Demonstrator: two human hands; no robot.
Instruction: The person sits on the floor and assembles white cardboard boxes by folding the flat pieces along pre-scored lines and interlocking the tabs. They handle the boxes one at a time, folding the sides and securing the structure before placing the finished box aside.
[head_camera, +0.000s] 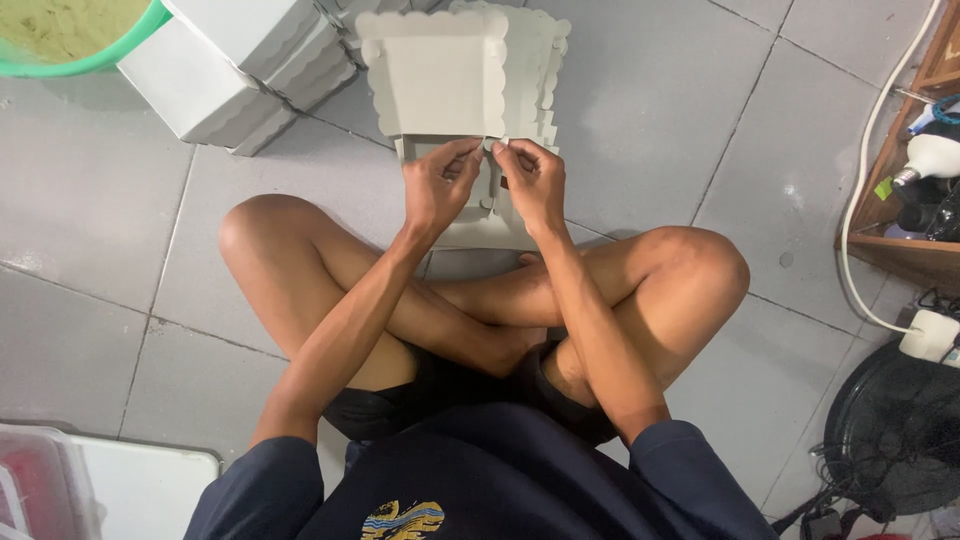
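We have the flat white cardboard box blank (440, 75) lying on the grey tiled floor (650, 110) just ahead of our crossed legs, its long axis running away from us, scalloped flap farthest. Our left hand (440, 185) and right hand (532, 180) are both closed in a pinch on its near edge tabs, seemingly mid-fold; next likely needs a firm crease. Folded boxes (235, 60) sit far left.

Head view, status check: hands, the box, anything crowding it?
Left hand and right hand both pinching a flap of the white scalloped cardboard box. Box half-folded on the tiled floor. Stack of folded boxes close on the left, not touching.
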